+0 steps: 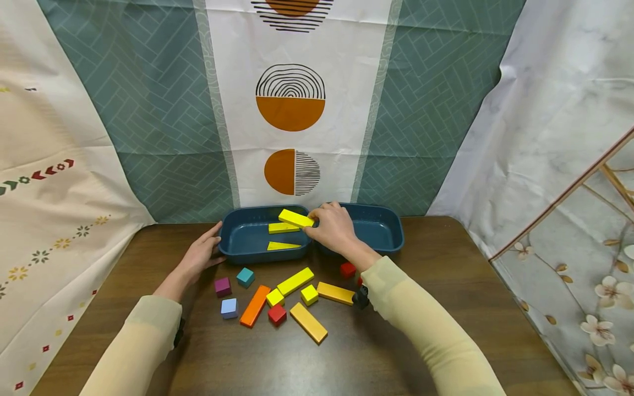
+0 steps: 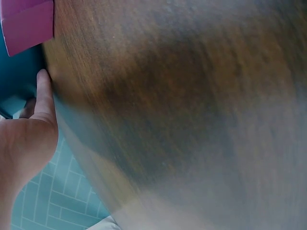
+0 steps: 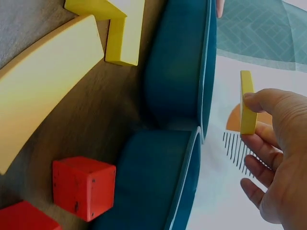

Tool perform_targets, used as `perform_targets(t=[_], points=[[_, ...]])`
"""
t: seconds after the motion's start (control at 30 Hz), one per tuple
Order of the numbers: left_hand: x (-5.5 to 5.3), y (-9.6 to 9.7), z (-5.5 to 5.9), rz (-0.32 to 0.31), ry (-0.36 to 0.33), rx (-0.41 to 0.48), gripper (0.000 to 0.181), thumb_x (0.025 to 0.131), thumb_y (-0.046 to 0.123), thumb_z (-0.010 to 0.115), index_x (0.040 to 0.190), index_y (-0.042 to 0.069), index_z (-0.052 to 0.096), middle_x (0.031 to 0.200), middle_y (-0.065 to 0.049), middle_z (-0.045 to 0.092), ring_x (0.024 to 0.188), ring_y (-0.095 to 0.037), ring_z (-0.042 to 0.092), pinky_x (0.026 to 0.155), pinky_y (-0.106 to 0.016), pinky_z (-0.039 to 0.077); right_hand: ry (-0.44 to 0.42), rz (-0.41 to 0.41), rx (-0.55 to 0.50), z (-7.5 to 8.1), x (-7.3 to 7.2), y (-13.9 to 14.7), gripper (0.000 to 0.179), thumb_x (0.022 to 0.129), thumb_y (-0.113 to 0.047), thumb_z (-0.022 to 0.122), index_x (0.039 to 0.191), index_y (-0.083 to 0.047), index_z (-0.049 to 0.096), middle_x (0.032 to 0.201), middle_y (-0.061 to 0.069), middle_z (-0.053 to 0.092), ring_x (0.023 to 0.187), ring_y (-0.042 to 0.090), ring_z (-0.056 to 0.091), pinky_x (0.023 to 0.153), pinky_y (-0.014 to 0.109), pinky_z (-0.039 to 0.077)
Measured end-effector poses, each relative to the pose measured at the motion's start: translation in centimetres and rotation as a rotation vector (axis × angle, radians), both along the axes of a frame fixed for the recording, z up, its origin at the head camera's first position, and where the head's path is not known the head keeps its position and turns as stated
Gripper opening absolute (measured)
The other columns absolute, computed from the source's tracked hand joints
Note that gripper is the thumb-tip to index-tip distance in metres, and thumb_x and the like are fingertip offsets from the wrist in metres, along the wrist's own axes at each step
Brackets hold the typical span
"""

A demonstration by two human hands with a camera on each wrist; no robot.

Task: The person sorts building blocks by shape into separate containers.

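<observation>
My right hand (image 1: 334, 226) pinches a long yellow block (image 1: 294, 218) between thumb and fingertips, above the right end of the left blue tray (image 1: 247, 258). In the right wrist view the held block (image 3: 247, 108) stands clear of the tray rims. Two more yellow blocks (image 1: 283, 246) lie inside that tray. Against the tray's left side rests my left hand (image 1: 198, 254), its fingers lightly extended along the wall. The left wrist view shows one straight digit on the tray's outer wall, near a purple cube (image 2: 29, 26).
The right blue tray (image 1: 400, 236) stands beside the left one. On the wooden table in front lie a teal cube (image 1: 245, 277), a light blue cube (image 1: 229, 308), an orange block (image 1: 255, 306), several yellow blocks (image 1: 295, 281), a red cube (image 1: 277, 314) and tan-yellow blocks (image 1: 309, 323). Patterned cloth hangs behind.
</observation>
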State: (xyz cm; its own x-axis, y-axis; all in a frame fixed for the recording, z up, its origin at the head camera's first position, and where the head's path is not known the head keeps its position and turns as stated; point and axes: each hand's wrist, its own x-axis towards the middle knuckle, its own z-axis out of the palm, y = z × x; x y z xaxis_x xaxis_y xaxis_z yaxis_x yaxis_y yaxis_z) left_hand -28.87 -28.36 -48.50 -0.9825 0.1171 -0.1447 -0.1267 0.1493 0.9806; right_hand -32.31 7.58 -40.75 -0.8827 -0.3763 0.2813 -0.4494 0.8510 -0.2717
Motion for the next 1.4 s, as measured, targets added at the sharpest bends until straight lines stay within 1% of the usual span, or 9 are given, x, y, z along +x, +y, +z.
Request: perform_targets(t=[0.37,0.47,0.53,0.63,0.77,0.93,1.23,1.3,1.4], points=[[0.2,0.1,0.2,0.005,0.004,-0.01,0.057,0.112,0.024,0.03,0.166,0.026,0.011,0.169,-0.019,0.01,0.144,-0.044,0.036,0.106,-0.057,0.042,0.02,0.013,0.035,-0.4,-0.3,-1.5,0.03,0.092,-0.038,0.074,0.114,-0.019,0.079,0.103,-0.001,0.069,0.095,0.02,0.051,0.083,0.037,0.044],[0.2,0.2,0.2,0.008,0.002,-0.009,0.057,0.112,0.024,0.03,0.166,0.026,0.011,0.169,-0.019,0.011,0.143,-0.044,0.037,0.106,-0.057,0.042,-0.003,0.003,0.058,-0.4,-0.3,-1.9,0.038,0.092,-0.043,0.074,0.122,-0.019,0.077,0.109,-0.001,0.069,0.101,0.022,0.052,0.087,0.04,0.045],[0.3,0.2,0.2,0.009,0.0,-0.008,0.057,0.112,0.024,0.03,0.166,0.025,0.011,0.169,-0.02,0.011,0.143,-0.044,0.036,0.106,-0.057,0.041,-0.026,-0.003,0.071,-0.4,-0.3,-2.1,0.045,0.093,-0.046,0.073,0.128,-0.019,0.073,0.116,0.0,0.068,0.108,0.023,0.052,0.092,0.042,0.045],[0.2,0.2,0.2,0.009,-0.003,-0.006,0.057,0.112,0.024,0.03,0.166,0.026,0.011,0.169,-0.019,0.01,0.144,-0.044,0.036,0.106,-0.058,0.041,-0.024,-0.012,0.078,-0.5,-0.3,-2.0,0.053,0.092,-0.05,0.073,0.135,-0.02,0.069,0.128,0.002,0.066,0.118,0.026,0.05,0.098,0.044,0.044],[0.0,0.2,0.2,0.01,-0.004,-0.005,0.057,0.112,0.023,0.03,0.166,0.027,0.011,0.169,-0.018,0.009,0.145,-0.044,0.035,0.106,-0.058,0.041,0.012,-0.015,0.047,-0.3,-0.2,-1.6,0.051,0.092,-0.048,0.074,0.135,-0.021,0.069,0.134,0.003,0.064,0.125,0.028,0.049,0.102,0.047,0.044],[0.1,0.3,0.4,0.009,-0.013,0.01,0.057,0.112,0.02,0.028,0.166,0.025,0.01,0.169,-0.019,0.007,0.145,-0.045,0.032,0.107,-0.06,0.039,0.034,-0.006,0.008,0.1,0.1,-0.9,0.049,0.092,-0.047,0.074,0.133,-0.02,0.07,0.133,0.003,0.064,0.124,0.028,0.049,0.102,0.047,0.044],[1.3,1.1,2.4,0.001,-0.02,0.021,0.058,0.111,0.016,0.028,0.166,0.019,0.009,0.169,-0.022,0.006,0.144,-0.048,0.032,0.107,-0.062,0.037,0.058,0.009,-0.039,0.7,0.7,0.2,0.048,0.092,-0.046,0.075,0.131,-0.018,0.071,0.132,0.003,0.065,0.123,0.027,0.049,0.101,0.046,0.044],[1.3,1.1,2.4,0.0,-0.02,0.021,0.058,0.111,0.016,0.028,0.166,0.019,0.008,0.168,-0.022,0.007,0.144,-0.048,0.032,0.107,-0.062,0.037,0.06,0.011,-0.045,0.8,0.9,0.4,0.049,0.092,-0.045,0.075,0.131,-0.017,0.071,0.132,0.003,0.065,0.123,0.027,0.049,0.1,0.046,0.044],[1.0,0.9,1.9,-0.001,-0.02,0.017,0.058,0.111,0.017,0.028,0.166,0.02,0.008,0.168,-0.022,0.006,0.144,-0.048,0.032,0.108,-0.062,0.036,0.064,0.017,-0.057,1.0,1.1,0.8,0.048,0.092,-0.045,0.075,0.131,-0.017,0.071,0.132,0.003,0.065,0.122,0.027,0.049,0.099,0.046,0.044]])
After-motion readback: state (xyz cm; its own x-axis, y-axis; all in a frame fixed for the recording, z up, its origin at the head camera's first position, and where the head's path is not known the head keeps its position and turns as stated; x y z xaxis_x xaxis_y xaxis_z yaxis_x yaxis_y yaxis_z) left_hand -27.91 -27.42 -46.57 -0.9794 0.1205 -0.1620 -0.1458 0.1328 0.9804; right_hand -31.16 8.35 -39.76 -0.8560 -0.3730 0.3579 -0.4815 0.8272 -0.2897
